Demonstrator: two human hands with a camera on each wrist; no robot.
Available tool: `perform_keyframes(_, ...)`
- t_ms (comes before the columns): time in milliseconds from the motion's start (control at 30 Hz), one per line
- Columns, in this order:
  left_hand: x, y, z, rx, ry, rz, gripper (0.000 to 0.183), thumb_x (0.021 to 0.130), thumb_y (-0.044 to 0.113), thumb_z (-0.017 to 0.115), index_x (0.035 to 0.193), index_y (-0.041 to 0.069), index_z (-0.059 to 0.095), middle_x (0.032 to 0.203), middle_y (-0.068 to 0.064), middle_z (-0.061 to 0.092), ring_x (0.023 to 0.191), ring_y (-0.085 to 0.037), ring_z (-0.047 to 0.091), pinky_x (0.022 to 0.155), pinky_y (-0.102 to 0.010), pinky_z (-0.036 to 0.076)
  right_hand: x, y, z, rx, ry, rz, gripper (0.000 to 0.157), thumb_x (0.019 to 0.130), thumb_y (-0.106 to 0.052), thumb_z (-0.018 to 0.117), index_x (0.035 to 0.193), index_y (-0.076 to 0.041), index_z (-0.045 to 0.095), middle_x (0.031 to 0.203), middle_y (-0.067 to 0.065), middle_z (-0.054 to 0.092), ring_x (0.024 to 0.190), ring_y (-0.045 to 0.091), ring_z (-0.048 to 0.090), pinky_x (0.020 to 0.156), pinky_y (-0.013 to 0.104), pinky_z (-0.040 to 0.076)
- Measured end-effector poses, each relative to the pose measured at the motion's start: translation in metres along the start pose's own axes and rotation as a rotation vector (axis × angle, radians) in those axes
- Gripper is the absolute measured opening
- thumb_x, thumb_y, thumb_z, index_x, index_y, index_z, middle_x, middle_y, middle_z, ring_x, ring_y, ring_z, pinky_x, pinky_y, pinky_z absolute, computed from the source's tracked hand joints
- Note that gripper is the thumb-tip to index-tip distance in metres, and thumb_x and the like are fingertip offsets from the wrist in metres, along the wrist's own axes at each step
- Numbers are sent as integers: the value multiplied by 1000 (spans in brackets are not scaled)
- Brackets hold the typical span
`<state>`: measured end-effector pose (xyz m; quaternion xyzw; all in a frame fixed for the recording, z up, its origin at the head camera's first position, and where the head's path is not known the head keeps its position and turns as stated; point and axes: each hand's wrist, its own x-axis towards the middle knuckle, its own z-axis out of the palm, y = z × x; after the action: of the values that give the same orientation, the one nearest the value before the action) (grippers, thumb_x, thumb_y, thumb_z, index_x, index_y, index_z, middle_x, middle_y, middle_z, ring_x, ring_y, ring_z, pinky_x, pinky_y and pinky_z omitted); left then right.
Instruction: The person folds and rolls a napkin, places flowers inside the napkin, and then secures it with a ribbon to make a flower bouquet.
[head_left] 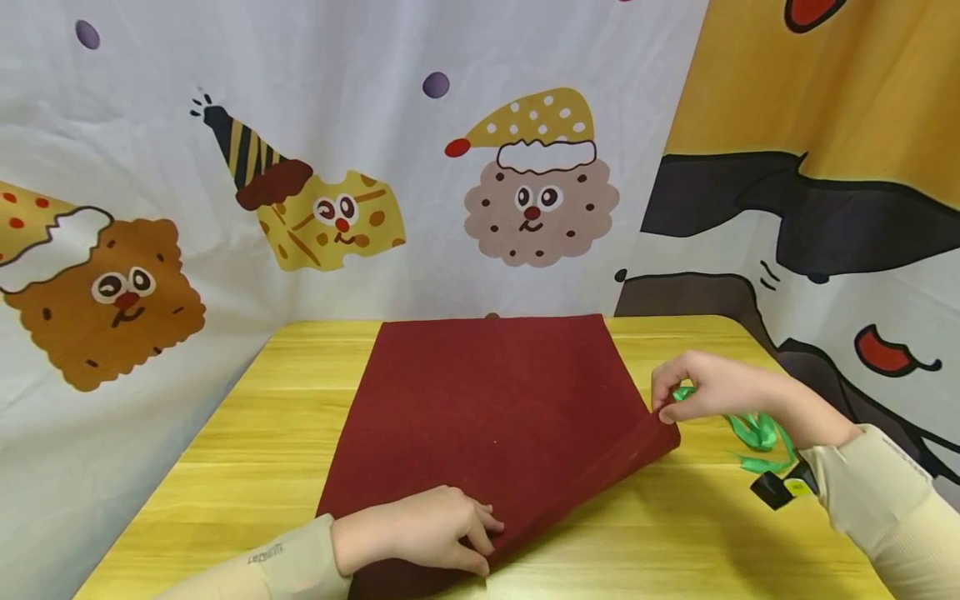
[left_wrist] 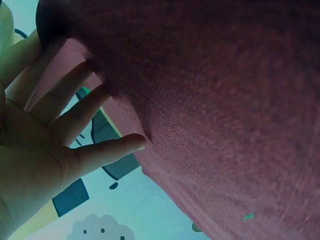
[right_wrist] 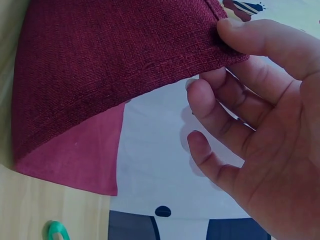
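A dark red cloth (head_left: 480,400) with a woven texture lies over the table, its near right part lifted and folding over. At its raised corner, my right hand (head_left: 708,387) pinches the edge between thumb and index finger. The right wrist view shows the other fingers of that hand loosely bent below the cloth (right_wrist: 125,55). My left hand (head_left: 435,529) is at the near edge, back of the hand up. In the left wrist view its fingers (left_wrist: 75,92) are spread and nearly straight, their tips touching the cloth (left_wrist: 215,115).
Beneath is a yellow wood-grain table (head_left: 247,442). Green ribbon (head_left: 761,433) lies at the right, partly behind the right wrist, beside a small black and yellow-green object (head_left: 780,487). A curtain (head_left: 420,50) printed with cartoon biscuits and cheese hangs behind the table.
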<state>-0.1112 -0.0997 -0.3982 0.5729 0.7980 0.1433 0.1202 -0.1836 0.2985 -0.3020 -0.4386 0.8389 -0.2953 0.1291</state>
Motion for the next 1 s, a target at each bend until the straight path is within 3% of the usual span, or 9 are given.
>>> perform_keyframes(167, -1, -1, -1, -13, 29, 28, 12, 89, 28, 71, 89, 20, 80, 108, 8, 69, 109, 0, 58, 90, -13, 42, 3, 0, -5, -2, -5, -6, 16, 86, -6, 71, 83, -22, 70, 78, -10, 64, 73, 12, 59, 68, 29, 50)
perform_keyframes(400, -4, -2, -3, -148, 61, -29, 16, 89, 23, 71, 102, 17, 79, 99, 12, 71, 87, 18, 54, 73, -6, 44, 5, 3, -11, -10, 7, 9, 18, 86, -4, 70, 85, -22, 70, 78, -10, 65, 75, 12, 58, 68, 29, 50)
perform_keyframes(600, -4, -4, -6, -244, 86, -66, 15, 88, 20, 72, 99, 12, 79, 95, 10, 72, 86, 16, 54, 72, -7, 44, 9, 11, -16, -23, 25, -14, 19, 86, -2, 69, 86, -22, 69, 80, -10, 65, 75, 12, 59, 70, 29, 51)
perform_keyframes(800, -4, -6, -7, -369, 111, -91, 9, 87, 14, 72, 92, 10, 77, 87, 13, 70, 79, 14, 56, 69, -11, 48, 13, 21, -18, 55, 44, -24, 18, 88, 0, 66, 90, -18, 70, 87, -4, 68, 79, 15, 63, 72, 31, 53)
perform_keyframes(1000, -5, -6, -8, -399, 128, -118, 5, 87, 15, 72, 88, 11, 76, 82, 14, 68, 73, 14, 57, 66, -12, 49, 17, 29, -16, 111, 63, 1, 16, 88, 0, 65, 92, -14, 71, 93, 2, 69, 81, 18, 65, 72, 33, 55)
